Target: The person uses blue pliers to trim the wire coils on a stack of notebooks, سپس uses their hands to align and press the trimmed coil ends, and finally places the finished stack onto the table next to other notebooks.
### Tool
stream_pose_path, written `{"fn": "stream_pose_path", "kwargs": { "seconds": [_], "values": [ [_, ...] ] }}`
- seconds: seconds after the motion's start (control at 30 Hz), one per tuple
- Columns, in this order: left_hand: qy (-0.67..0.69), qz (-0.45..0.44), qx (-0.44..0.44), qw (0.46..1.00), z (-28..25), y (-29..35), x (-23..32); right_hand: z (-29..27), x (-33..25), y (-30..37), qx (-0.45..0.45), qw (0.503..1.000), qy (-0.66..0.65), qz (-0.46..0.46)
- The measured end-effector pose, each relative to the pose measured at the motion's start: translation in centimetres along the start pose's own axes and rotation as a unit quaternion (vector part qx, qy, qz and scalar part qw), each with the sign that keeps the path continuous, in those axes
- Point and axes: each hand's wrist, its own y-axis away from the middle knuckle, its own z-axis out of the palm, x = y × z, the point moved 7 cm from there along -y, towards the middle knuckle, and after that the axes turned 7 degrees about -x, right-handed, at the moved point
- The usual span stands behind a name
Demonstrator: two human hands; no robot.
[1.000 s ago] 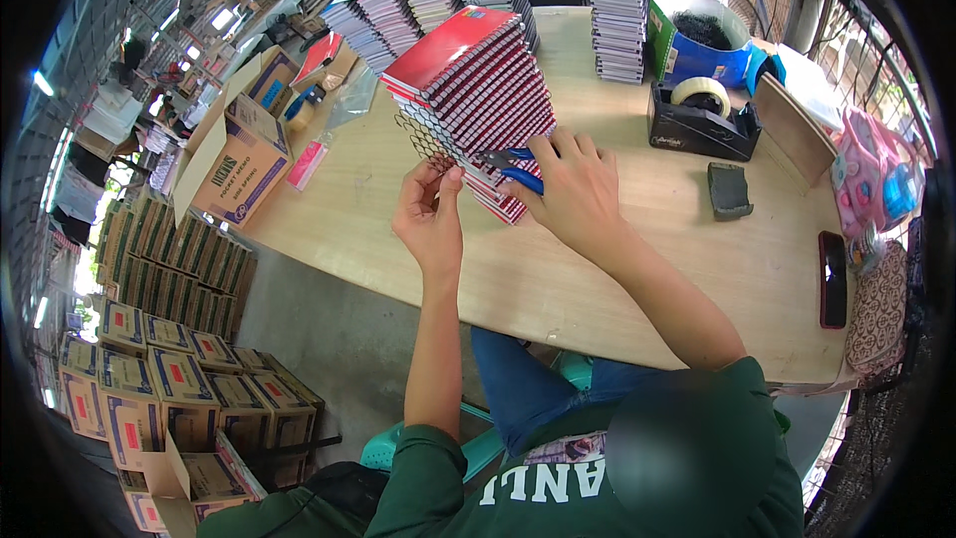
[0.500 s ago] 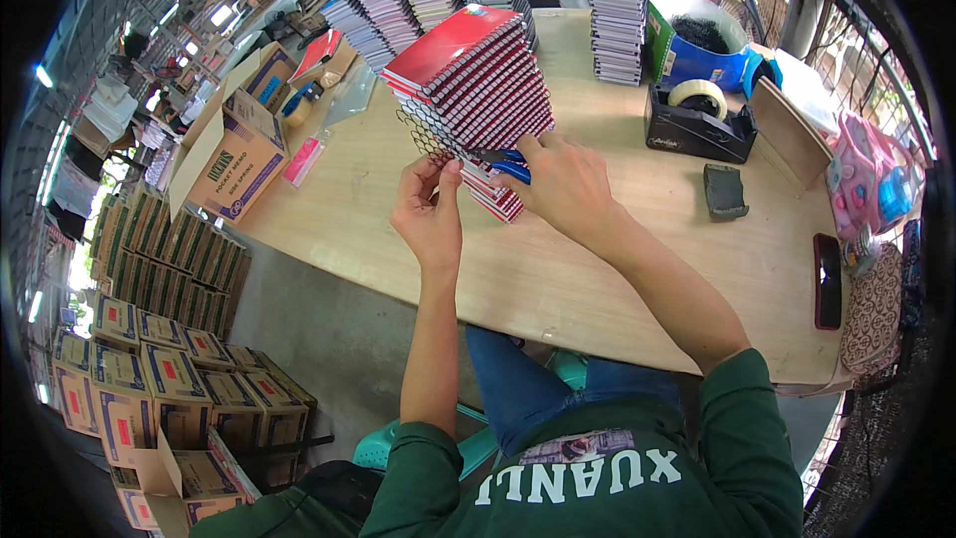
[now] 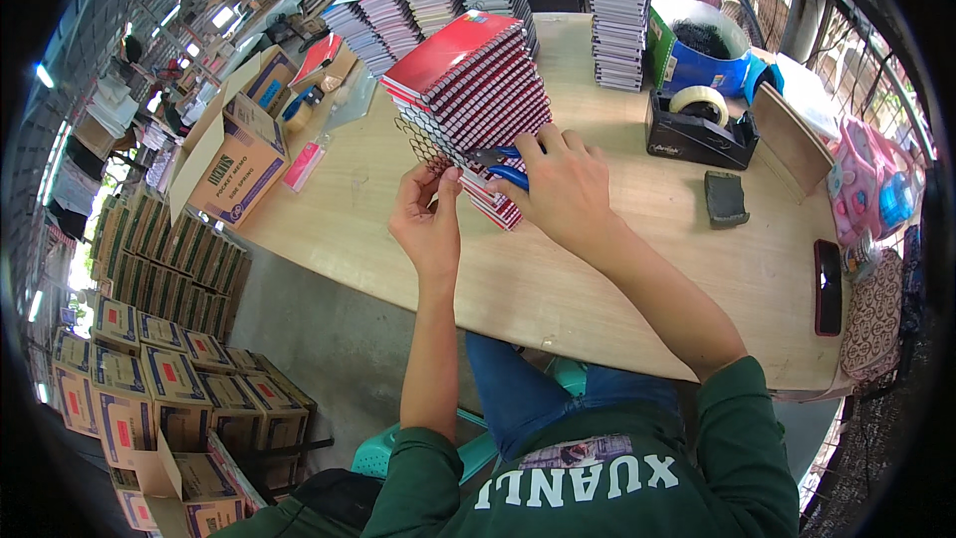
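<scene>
A tall stack of red spiral-bound notebooks [image 3: 463,55] stands on the table, its bound edges facing me. Loose ends of black spiral wire [image 3: 413,142] stick out from the stack's left corner. At the lower part of these ends, my left hand [image 3: 426,219] is closed in a pinch on the wire. My right hand [image 3: 573,184] grips blue-handled pliers [image 3: 510,176] from the right. Their dark jaws point left toward the wire beside my left fingertips; the exact contact is too small to make out.
More notebook stacks [image 3: 615,25] stand along the back. To the right are a tape dispenser [image 3: 702,134], a dark block [image 3: 726,199], a phone [image 3: 828,287] and a blue-green tub [image 3: 717,70]. An open carton [image 3: 234,154] sits at the left edge, with several cartons [image 3: 169,379] on the floor.
The plier handles look slightly farther apart, and my right hand has shifted a little. My left hand keeps its pinch at nearly the same place.
</scene>
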Motion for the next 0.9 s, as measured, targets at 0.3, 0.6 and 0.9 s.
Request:
{"fn": "stream_pose_path", "kwargs": {
  "seconds": [0.3,0.6,0.9],
  "values": [
    [-0.012,-0.007,-0.015,1.0,0.0,-0.1,0.0,0.5,1.1,-0.2,-0.107,0.99,-0.072,0.055],
    [-0.011,-0.02,-0.028,0.999,-0.2,-0.8,1.2,0.2,0.0,-0.9,-0.065,0.997,-0.043,0.016],
    [-0.047,0.006,-0.019,0.999,-0.5,-1.1,1.8,-1.5,0.1,-0.3,0.047,0.998,0.002,-0.031]
  ]
}}
